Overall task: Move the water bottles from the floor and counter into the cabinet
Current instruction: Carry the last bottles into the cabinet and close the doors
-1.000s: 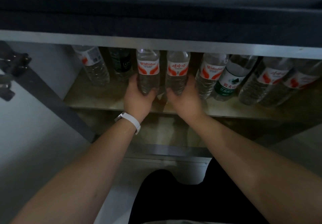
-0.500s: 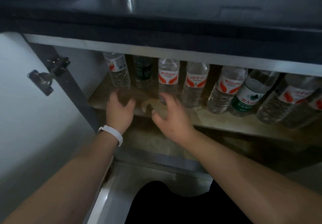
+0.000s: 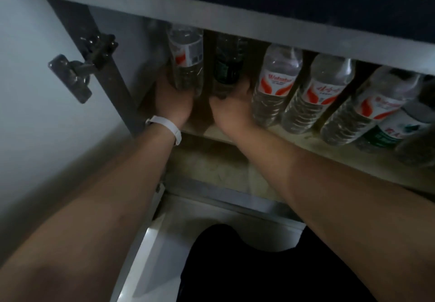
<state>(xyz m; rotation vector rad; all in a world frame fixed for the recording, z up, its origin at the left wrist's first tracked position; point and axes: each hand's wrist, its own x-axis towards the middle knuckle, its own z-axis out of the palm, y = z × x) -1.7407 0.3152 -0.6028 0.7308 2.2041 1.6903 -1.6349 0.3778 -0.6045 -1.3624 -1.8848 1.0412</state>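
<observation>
Several clear water bottles stand in a row on the cabinet shelf [image 3: 306, 146]. My left hand [image 3: 173, 104], with a white wristband, grips the base of the leftmost red-label bottle [image 3: 186, 61]. My right hand [image 3: 231, 108] holds the bottom of the dark green-label bottle [image 3: 227, 64] beside it. To the right stand two red-label bottles [image 3: 275, 85] [image 3: 317, 94], then another red-label bottle [image 3: 367, 106] and a green-label one [image 3: 386, 134], partly hidden at the frame edge.
The open cabinet door [image 3: 35, 90] with its metal hinge [image 3: 80, 73] is at the left. A dark counter edge [image 3: 235, 17] overhangs the shelf. A lower cabinet floor [image 3: 211, 167] lies under the shelf, and my dark-clothed knee [image 3: 247, 266] is below.
Both hands let go of the two middle bottles, pulled back open, then shifted left and closed on the two leftmost bottles. The camera moved closer and to the left.
</observation>
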